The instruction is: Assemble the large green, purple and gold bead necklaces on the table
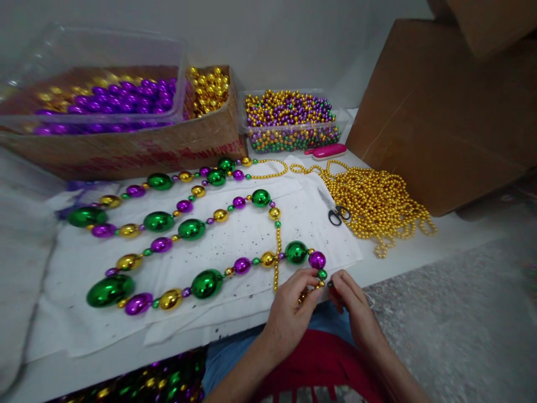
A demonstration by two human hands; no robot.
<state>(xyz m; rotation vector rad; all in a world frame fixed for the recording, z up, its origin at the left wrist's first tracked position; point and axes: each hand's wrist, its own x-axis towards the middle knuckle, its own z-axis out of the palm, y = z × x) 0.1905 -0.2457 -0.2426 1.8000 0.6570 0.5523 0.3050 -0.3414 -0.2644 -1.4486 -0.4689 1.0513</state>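
A long strand of big green, purple and gold beads [193, 229] snakes over white paper [235, 235] on the table. At the near edge my left hand [293, 305] pinches the strand's end, with small gold beads between its fingers. My right hand [350, 302] is closed beside it, fingertips pinched on something small at the strand's tip. A thin gold bead string [277, 252] runs down to my hands.
A heap of gold bead strings [377, 201] lies at the right, small scissors [335, 210] beside it. A pink tool [327, 151], a tub of mixed small beads [289, 120], a cardboard box of beads [126, 145] and brown cartons [444, 112] stand behind.
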